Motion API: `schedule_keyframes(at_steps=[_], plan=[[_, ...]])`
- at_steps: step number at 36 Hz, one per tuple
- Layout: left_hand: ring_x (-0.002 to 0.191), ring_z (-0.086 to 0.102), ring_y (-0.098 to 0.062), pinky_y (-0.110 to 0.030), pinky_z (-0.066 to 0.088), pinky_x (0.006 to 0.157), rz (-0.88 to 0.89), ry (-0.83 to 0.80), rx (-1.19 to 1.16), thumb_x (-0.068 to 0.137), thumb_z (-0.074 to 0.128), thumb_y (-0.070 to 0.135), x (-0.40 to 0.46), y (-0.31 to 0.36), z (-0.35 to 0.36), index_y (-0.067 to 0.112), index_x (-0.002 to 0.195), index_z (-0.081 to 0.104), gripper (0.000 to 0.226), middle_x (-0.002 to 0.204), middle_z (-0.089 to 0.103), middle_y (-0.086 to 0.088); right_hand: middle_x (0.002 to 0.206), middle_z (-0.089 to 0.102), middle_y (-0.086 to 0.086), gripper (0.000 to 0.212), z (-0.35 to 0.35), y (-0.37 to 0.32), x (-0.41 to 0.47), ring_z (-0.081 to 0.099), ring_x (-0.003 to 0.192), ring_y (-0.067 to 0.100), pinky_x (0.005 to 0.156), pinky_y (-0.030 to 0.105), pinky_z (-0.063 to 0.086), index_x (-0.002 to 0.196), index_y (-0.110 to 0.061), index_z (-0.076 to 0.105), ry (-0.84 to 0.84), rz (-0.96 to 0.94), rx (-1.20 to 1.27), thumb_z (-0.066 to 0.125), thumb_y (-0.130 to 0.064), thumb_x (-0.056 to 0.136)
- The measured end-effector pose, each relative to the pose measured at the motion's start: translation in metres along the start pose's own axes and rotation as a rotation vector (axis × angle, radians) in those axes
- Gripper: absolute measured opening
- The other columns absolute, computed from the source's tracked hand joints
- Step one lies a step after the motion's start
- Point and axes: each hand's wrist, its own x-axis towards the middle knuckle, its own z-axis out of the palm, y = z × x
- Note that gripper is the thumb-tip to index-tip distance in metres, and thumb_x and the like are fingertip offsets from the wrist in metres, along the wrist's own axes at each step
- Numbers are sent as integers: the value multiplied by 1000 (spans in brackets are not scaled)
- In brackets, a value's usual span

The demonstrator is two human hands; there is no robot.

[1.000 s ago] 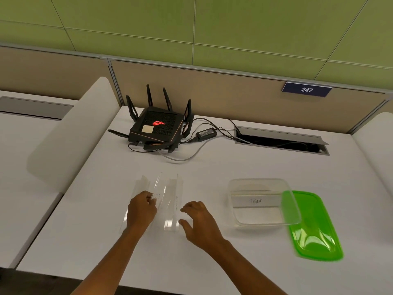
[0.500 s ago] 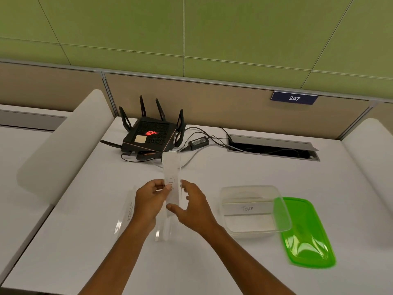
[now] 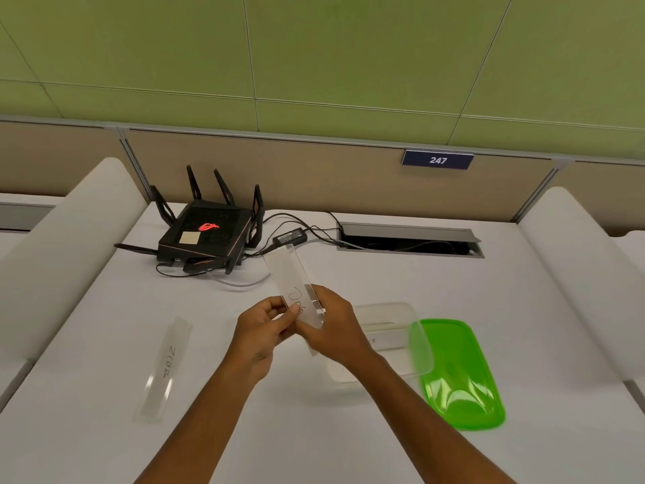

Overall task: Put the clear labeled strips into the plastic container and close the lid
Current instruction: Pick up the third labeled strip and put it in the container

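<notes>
Your left hand (image 3: 260, 330) and right hand (image 3: 331, 330) pinch one clear strip (image 3: 291, 284) at frame centre, fingers closed on its lower end; another strip (image 3: 164, 370) lies lower left; the open container (image 3: 398, 312) and green lid (image 3: 457, 373) sit right.

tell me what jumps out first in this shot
Both hands, left and right, hold a clear strip up at centre, above the white desk. A bright green lid lies at right beside the open container, and a black router sits at the back left.
</notes>
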Motion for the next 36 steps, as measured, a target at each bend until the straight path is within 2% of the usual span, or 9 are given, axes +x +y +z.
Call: schedule_keyframes(at_steps=[4, 8, 12, 16, 20, 24, 29, 31, 36], plan=[[103, 77, -26, -44, 62, 92, -7, -65, -11, 91, 74, 8, -2, -4, 19, 9, 117, 70, 27, 113, 78, -7, 135, 62, -5, 63, -25, 6, -2, 59, 117, 16, 94, 29, 58, 142, -26, 50, -13, -7, 0, 78, -35, 86], [102, 77, -24, -39, 62, 90, 8, -116, -19, 91, 73, 5, -5, -5, 38, 7, 114, 70, 23, 111, 79, -8, 134, 63, -4, 62, -48, 13, -3, 58, 114, 13, 92, 23, 56, 141, -26, 51, -23, -38, -33, 78, -34, 85], [103, 77, -25, -41, 62, 92, 48, -132, 15, 92, 73, 10, -8, -6, 55, 9, 118, 69, 26, 111, 79, -7, 130, 65, -6, 65, -69, 25, -2, 62, 112, 16, 87, 29, 60, 140, -29, 52, -28, -31, -85, 79, -38, 82], [101, 77, -20, -39, 62, 88, 113, -65, 101, 95, 72, 21, -7, -5, 65, 20, 116, 69, 22, 110, 79, -2, 137, 59, -5, 78, -93, 42, -2, 57, 119, 20, 87, 30, 57, 143, -31, 47, -63, 30, -249, 85, -35, 75], [100, 77, -15, -37, 62, 89, 166, 26, 173, 95, 72, 23, -3, -5, 65, 25, 114, 71, 19, 109, 78, 2, 134, 57, -6, 74, -115, 58, -2, 59, 114, 20, 79, 25, 48, 140, -27, 49, -125, 33, -427, 82, -29, 74], [102, 75, -13, -38, 61, 92, 193, 46, 273, 95, 71, 21, -5, -10, 63, 28, 110, 74, 17, 108, 78, 4, 123, 53, -8, 66, -126, 78, -5, 61, 104, 20, 77, 35, 54, 133, -28, 52, -196, 0, -548, 79, -25, 72], [104, 72, -11, -37, 59, 95, 167, 48, 418, 93, 73, 27, -6, -24, 64, 32, 107, 75, 15, 106, 77, 9, 118, 51, -7, 68, -123, 102, -8, 62, 97, 21, 68, 33, 56, 132, -26, 55, -289, -40, -640, 82, -23, 69], [101, 71, -11, -33, 59, 93, 142, 39, 483, 94, 72, 28, -7, -30, 65, 30, 110, 74, 16, 107, 76, 7, 119, 51, -7, 67, -120, 111, -9, 62, 99, 22, 69, 35, 56, 132, -25, 55, -319, -47, -661, 80, -21, 70], [87, 73, -10, -23, 52, 73, 80, -10, 578, 95, 71, 29, -11, -43, 68, 25, 115, 73, 21, 107, 75, 5, 121, 50, -4, 65, -113, 128, -9, 59, 108, 22, 72, 37, 53, 131, -24, 55, -391, -54, -705, 76, -14, 70]])
